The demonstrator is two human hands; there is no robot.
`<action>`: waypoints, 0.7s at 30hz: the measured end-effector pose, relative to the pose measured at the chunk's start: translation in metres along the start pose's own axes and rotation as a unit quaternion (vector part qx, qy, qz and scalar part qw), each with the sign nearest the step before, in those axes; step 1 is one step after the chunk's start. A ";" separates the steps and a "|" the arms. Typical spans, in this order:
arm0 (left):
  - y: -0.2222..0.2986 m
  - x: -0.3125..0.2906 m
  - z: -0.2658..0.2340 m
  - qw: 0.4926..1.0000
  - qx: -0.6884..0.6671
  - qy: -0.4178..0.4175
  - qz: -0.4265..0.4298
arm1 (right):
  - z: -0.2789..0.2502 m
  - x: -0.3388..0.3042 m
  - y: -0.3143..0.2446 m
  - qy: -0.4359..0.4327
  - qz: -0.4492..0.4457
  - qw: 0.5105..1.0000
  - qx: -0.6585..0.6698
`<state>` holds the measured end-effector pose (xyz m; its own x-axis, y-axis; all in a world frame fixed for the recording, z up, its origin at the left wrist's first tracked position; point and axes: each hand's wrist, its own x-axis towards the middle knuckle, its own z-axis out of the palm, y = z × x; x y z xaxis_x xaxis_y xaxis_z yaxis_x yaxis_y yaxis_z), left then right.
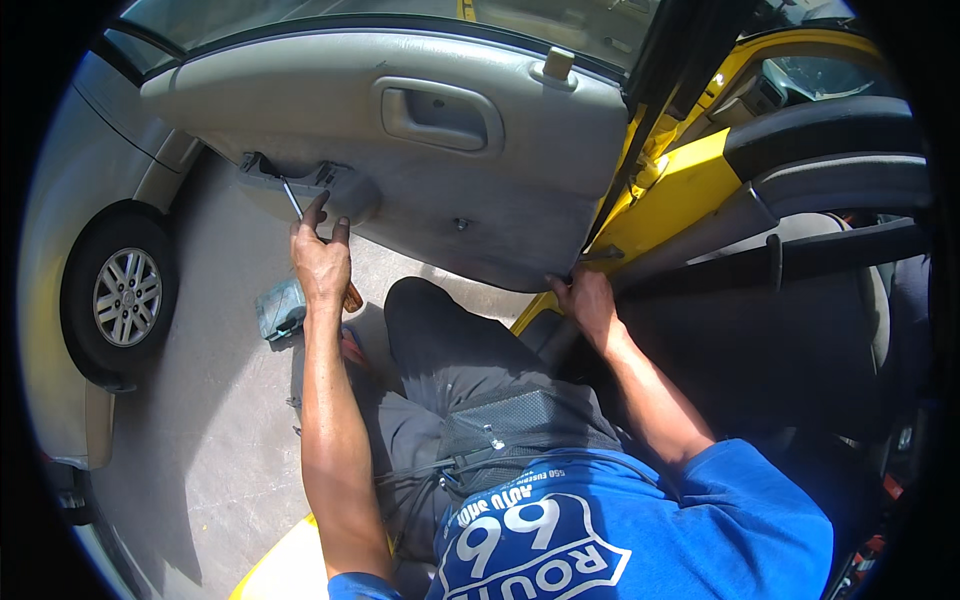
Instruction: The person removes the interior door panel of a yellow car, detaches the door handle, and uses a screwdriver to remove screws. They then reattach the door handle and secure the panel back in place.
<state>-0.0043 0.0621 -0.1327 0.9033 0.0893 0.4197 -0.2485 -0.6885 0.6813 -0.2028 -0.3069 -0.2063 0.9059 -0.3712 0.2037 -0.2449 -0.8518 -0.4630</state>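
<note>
your left hand (322,262) is closed on a screwdriver (291,199): metal shaft out past your fingers, up and to the left, orange handle end showing below by your wrist. left grip is clamped on that tool. shaft end is at the lower left part of the grey door panel (530,140), by a moulded pocket (352,192) with dark fittings (326,173) along its top; can't tell if the tip is touching. your right hand (592,303) is at the panel's bottom right corner, thumb by the edge, other fingers partly hidden, so can't tell if the right grip is clamped or just resting there. panel stands in front of you, lower edge facing you, window glass (400,40) above it. it has a recessed pull handle (440,118) in the upper middle, a small light block (559,64) near the top right and a small metal-looking stud (461,224) low down. teal case (281,308) sits on the concrete floor (240,420), left of your left forearm. parked car (100,130) further left, alloy wheel (127,285) facing you. yellow door frame (690,190) to your right, seat (860,270) past it. you've got a black waist bag (530,415) on over a blue shirt (720,520).
</note>
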 end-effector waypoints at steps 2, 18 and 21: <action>0.007 -0.030 -0.003 0.995 -0.078 -0.045 -0.034 | 0.002 0.007 -0.009 -0.021 -0.012 1.000 -0.005; -0.053 -0.130 -0.040 0.923 -0.232 -0.138 -0.274 | 0.020 -0.004 0.020 -0.053 0.019 0.986 0.158; -0.060 -0.157 -0.027 0.863 -0.317 -0.136 -0.369 | 0.031 -0.009 0.022 0.013 -0.022 0.990 0.142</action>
<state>-0.1403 0.1083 -0.2231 0.9244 0.1040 -0.3669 0.3665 0.0238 0.9301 -0.2061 -0.3107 -0.2447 0.9034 -0.3491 0.2490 -0.0958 -0.7303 -0.6764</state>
